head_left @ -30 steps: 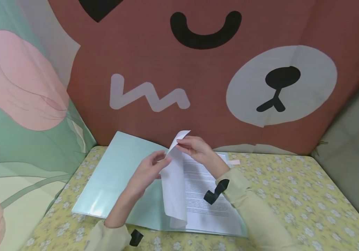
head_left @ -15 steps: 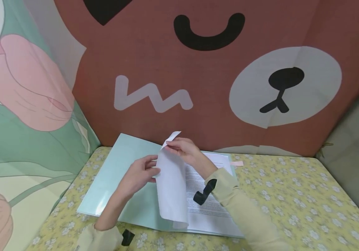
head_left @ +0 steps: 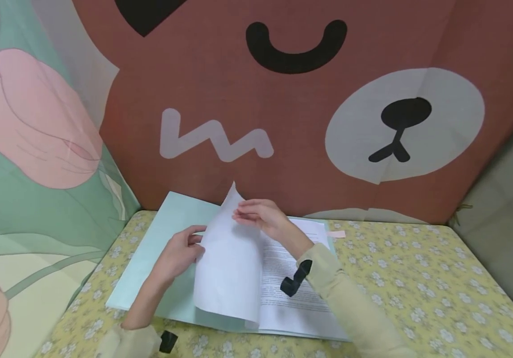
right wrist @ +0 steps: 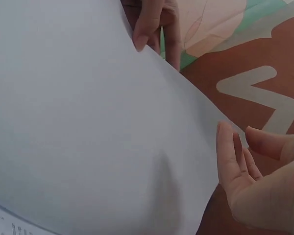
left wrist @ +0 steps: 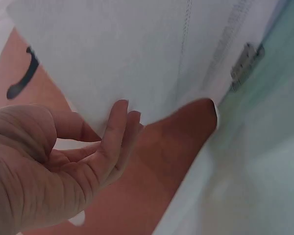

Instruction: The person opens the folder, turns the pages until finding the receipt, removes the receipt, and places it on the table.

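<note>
- the left hand (head_left: 179, 253) pinches the side edge of a white sheet (head_left: 229, 268), its thumb on one face and its fingers on the other.
- the right hand (head_left: 262, 219) has its fingers fairly straight and the thumb held apart from them; the sheet's upper edge passes between, and i cannot tell whether the fingertips touch it.
- the sheet stands raised and curved over the spine of a pale green folder (head_left: 149, 271), one corner poking up above the right hand, its lower edge curling near the folder's near edge.
- the folder lies spread out toward the left side of a table (head_left: 417, 278) with a yellow flowered cover, close to the far edge and not far from the far left corner.
- to the right of the sheet lies a printed page (head_left: 278, 278), its text too small to read; a pink tab (head_left: 337, 234) sticks out from the folder's right edge.
- the sheet hides most of the spine; a metal clip (left wrist: 245, 63) there shows only in the left wrist view, a little blurred.
- the right sleeve (head_left: 355, 298) covers part of the folder's right edge; the table's near edge is cut off.
</note>
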A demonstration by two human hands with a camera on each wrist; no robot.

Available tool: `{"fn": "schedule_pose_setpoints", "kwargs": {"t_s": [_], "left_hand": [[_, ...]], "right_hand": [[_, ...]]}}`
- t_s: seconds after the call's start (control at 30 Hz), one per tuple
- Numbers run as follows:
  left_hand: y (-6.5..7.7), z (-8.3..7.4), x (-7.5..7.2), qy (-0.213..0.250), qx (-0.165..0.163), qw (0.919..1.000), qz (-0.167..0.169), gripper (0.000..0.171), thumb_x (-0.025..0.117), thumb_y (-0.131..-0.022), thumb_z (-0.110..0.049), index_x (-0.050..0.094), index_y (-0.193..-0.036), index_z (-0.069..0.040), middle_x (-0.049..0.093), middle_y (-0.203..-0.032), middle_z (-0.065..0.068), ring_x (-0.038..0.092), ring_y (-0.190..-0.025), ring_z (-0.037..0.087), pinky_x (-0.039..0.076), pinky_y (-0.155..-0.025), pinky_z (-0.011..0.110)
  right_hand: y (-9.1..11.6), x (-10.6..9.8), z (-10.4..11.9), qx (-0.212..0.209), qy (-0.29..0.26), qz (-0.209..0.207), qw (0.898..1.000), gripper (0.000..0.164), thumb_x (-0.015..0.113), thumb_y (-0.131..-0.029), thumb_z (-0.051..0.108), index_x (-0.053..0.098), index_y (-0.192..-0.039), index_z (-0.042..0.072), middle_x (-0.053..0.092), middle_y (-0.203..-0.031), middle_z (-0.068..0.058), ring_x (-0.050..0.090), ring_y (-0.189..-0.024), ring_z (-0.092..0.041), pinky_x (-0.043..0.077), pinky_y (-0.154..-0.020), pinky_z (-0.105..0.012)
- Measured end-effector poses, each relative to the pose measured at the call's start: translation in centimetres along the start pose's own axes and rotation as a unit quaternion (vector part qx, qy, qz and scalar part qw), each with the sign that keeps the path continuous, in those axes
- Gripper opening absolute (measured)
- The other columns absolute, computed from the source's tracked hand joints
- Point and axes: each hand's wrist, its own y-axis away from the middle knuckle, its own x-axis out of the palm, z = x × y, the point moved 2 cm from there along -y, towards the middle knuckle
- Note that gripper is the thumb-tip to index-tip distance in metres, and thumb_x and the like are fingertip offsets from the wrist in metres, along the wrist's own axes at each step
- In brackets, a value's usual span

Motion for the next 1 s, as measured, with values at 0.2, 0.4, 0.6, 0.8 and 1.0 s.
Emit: {"fn": "schedule_pose_setpoints", "kwargs": {"t_s": [0.2,0.4,0.6,0.8,1.0], "left_hand": [[-0.8,1.7,-0.6,-0.046,0.009,0.9989,-0.006,0.058,0.047,-0.092,0.004,0.048,-0.149,0.003,0.064,-0.127,0.027,0.063,-0.105,0.032,0.050,-0.082,0.038],[-1.4,3.2,-0.8,-0.091,0.022,0.9956,-0.003,0.059,0.051,-0.091,0.006,0.050,-0.150,0.001,0.060,-0.130,0.028,0.060,-0.102,0.032,0.050,-0.082,0.040],[-1.6,4.0,-0.8,-0.154,0.016,0.9880,0.005,0.046,0.051,-0.090,0.008,0.062,-0.134,0.009,0.056,-0.141,0.033,0.059,-0.108,0.037,0.051,-0.083,0.043],[-1.8,4.6,-0.4,-0.186,0.008,0.9824,0.014,0.041,0.060,-0.092,0.003,0.061,-0.132,0.013,0.054,-0.140,0.037,0.048,-0.134,0.053,0.045,-0.107,0.061],[-2.2,6.1,0.4,-0.218,0.029,0.9755,0.014,0.041,0.069,-0.091,0.003,0.061,-0.129,0.016,0.060,-0.129,0.035,0.053,-0.127,0.053,0.046,-0.105,0.061]], "right_hand": [[1.1,-3.5,-0.3,-0.015,0.031,-0.008,0.999,0.031,0.054,-0.101,-0.008,0.054,-0.130,-0.020,0.072,-0.090,-0.011,0.074,-0.083,-0.021,0.062,-0.085,-0.035],[2.5,-7.4,-0.6,-0.019,0.045,-0.033,0.998,0.019,0.055,-0.103,-0.002,0.060,-0.120,-0.011,0.072,-0.093,-0.008,0.074,-0.086,-0.019,0.062,-0.084,-0.033],[3.9,-10.9,-0.3,-0.030,0.051,-0.062,0.996,0.019,0.056,-0.105,0.002,0.059,-0.121,-0.008,0.072,-0.096,-0.007,0.073,-0.089,-0.017,0.061,-0.087,-0.032],[4.9,-13.5,-0.1,-0.039,0.079,-0.115,0.989,0.034,0.057,-0.105,0.004,0.050,-0.132,-0.014,0.073,-0.092,-0.005,0.074,-0.086,-0.015,0.062,-0.083,-0.029],[5.9,-15.5,-0.2,-0.051,0.089,-0.138,0.985,0.040,0.056,-0.105,0.004,0.045,-0.137,-0.018,0.073,-0.091,-0.005,0.074,-0.083,-0.013,0.062,-0.081,-0.028]]}}
